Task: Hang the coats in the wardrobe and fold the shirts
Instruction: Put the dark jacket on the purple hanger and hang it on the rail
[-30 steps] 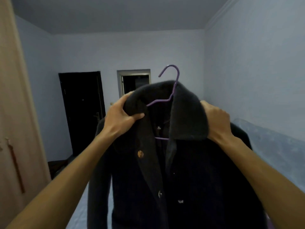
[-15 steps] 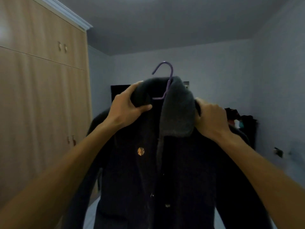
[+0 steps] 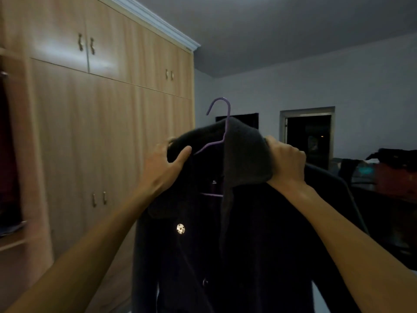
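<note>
A dark coat with a grey collar and a shiny round button hangs on a purple hanger, held up in front of me. My left hand grips the left side of the collar, thumb over the fabric. At the collar's right side, my right hand grips the fabric and the coat's shoulder. The hanger's hook stands free above the collar. The tall wooden wardrobe fills the left of the view, its middle doors closed; at the far left edge an open section shows dark clothes.
Beyond the coat are a blue-grey wall, a dark doorway and a framed window. At the right stands a dark table or chest with a pile of dark clothes on it.
My view has swung left, so the wardrobe now fills the left side and its open section appears. Both hands keep their grip on the coat's collar, and the coat stays in front of me.
</note>
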